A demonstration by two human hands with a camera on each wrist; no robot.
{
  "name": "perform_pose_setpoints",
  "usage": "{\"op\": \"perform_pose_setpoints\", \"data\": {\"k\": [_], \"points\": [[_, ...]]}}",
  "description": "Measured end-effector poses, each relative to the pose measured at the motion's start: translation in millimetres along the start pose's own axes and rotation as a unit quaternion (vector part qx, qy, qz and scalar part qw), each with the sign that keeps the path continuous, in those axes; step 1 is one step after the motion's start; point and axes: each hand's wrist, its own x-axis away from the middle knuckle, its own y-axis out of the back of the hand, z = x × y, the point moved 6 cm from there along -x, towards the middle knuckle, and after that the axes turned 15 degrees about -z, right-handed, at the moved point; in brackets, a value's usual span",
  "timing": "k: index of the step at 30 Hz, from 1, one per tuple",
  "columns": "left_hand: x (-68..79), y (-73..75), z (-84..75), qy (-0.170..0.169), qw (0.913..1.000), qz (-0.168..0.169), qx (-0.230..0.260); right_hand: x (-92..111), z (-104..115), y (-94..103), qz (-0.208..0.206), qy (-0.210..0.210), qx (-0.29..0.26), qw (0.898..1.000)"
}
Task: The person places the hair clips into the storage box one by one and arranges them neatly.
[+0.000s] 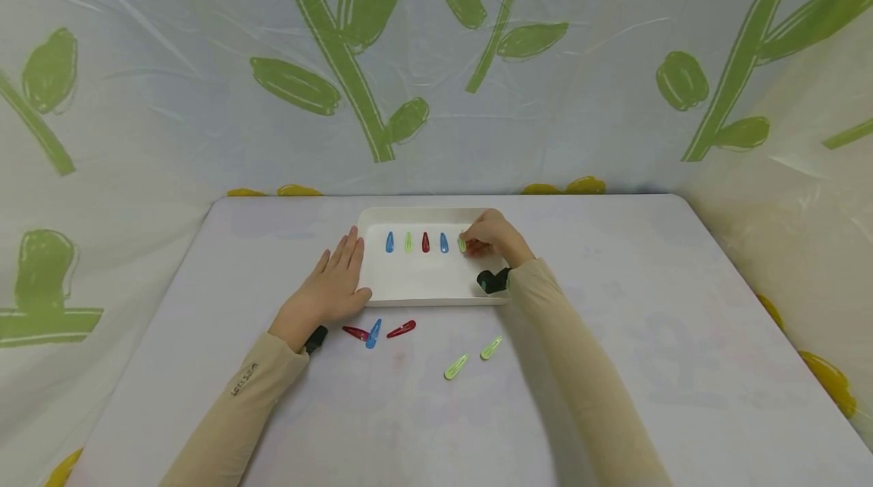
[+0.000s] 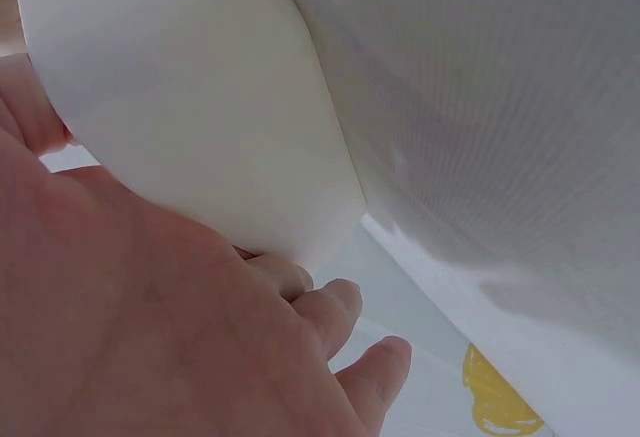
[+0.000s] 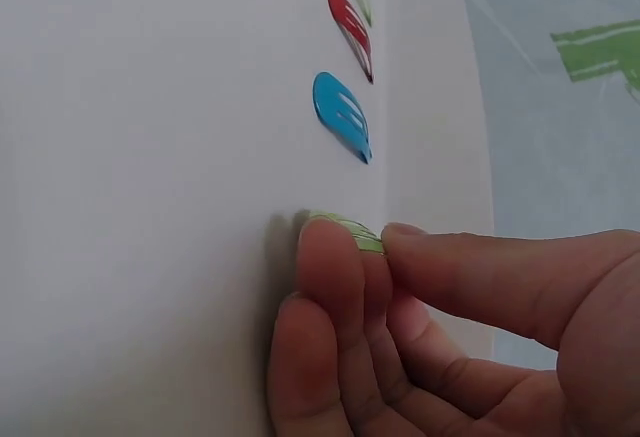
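Note:
My right hand (image 1: pixel 492 235) pinches a light green hair clip (image 3: pixel 352 232) between thumb and fingers, close over the floor of the white tray (image 1: pixel 430 286). To its left a blue clip (image 1: pixel 444 243), a red clip (image 1: pixel 426 242), a green clip (image 1: pixel 408 242) and another blue clip (image 1: pixel 389 242) lie in a row, set upright along the tray's far side. My left hand (image 1: pixel 330 286) rests with straight fingers against the tray's left wall; in the left wrist view its fingers (image 2: pixel 330 312) lie along that wall.
In front of the tray, two red clips (image 1: pixel 402 329) and a blue clip (image 1: pixel 373 334) lie on the table, the blue one overlapping a red one. Two light green clips (image 1: pixel 456 366) lie further right. A flower-patterned sheet (image 1: pixel 436 93) hangs behind the table.

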Motion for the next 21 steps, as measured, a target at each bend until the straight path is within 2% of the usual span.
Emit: {"op": "perform_pose_setpoints", "data": {"k": [8, 13, 21], "points": [[-1.1, -5.0, 3.2, -0.003, 0.9999, -0.004, 0.01, -0.6, -0.1, 0.1, -0.018, 0.014, 0.017, 1.0], [-1.1, -3.8, 2.1, -0.005, 0.9997, -0.006, 0.024, -1.9, -2.0, -0.3, -0.038, 0.025, 0.058, 0.997], [-1.8, -7.1, 5.0, 0.002, 1.0, 0.001, 0.006, -4.8, -3.3, -2.6, -0.04, 0.036, 0.109, 0.993]]}}
